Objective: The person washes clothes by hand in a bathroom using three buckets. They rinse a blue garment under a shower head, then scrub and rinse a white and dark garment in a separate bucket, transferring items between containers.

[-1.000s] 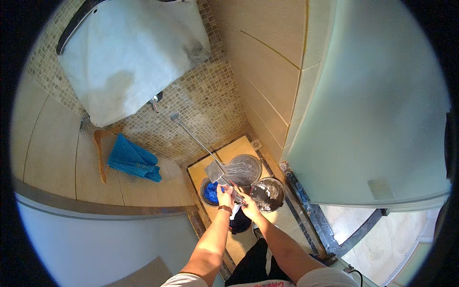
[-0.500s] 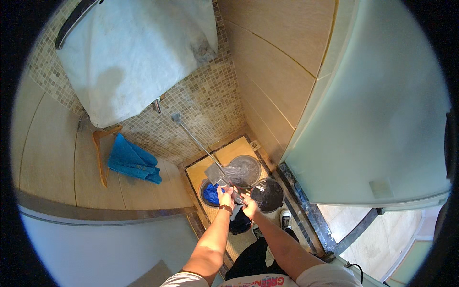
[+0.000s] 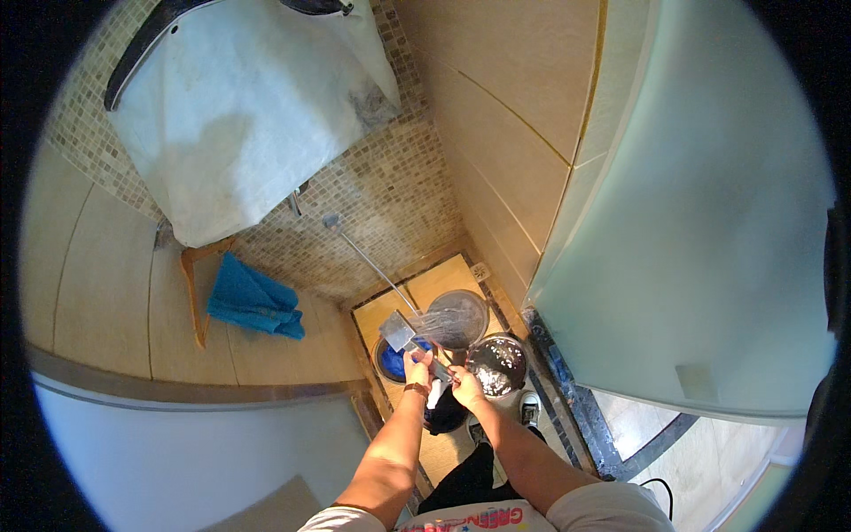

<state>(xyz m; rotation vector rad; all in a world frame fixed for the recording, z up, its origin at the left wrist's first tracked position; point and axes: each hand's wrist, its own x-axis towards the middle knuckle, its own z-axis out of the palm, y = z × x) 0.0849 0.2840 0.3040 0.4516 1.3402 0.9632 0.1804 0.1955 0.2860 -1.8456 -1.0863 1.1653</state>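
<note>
A shower head (image 3: pixel 399 330), flat and square, is held just below the middle of the frame, and its handle is clasped by both hands: the left hand (image 3: pixel 417 368) is closed around the handle near the head, and the right hand (image 3: pixel 463 387) is closed on the lower end of it, so neither hand is open. The head is turned to the right, and a spray of water (image 3: pixel 448 319) is sent from it toward a grey bucket (image 3: pixel 458 317) just beside it; it seems to be held so in order that the water falls into the bucket and not on the floor. A second, dark bucket (image 3: pixel 496 363) with foam or water stands to the lower right, touching or nearly touching the first, and a blue basin (image 3: pixel 390 359) is partly hidden under the left hand. A thin hose (image 3: pixel 368 257) runs up to the mosaic wall (image 3: pixel 390 186). At the left of the frame a blue towel (image 3: pixel 253 297) hangs on a wooden rack (image 3: pixel 193 293), and a white cloth (image 3: pixel 239 115) hangs at the upper left.
</note>
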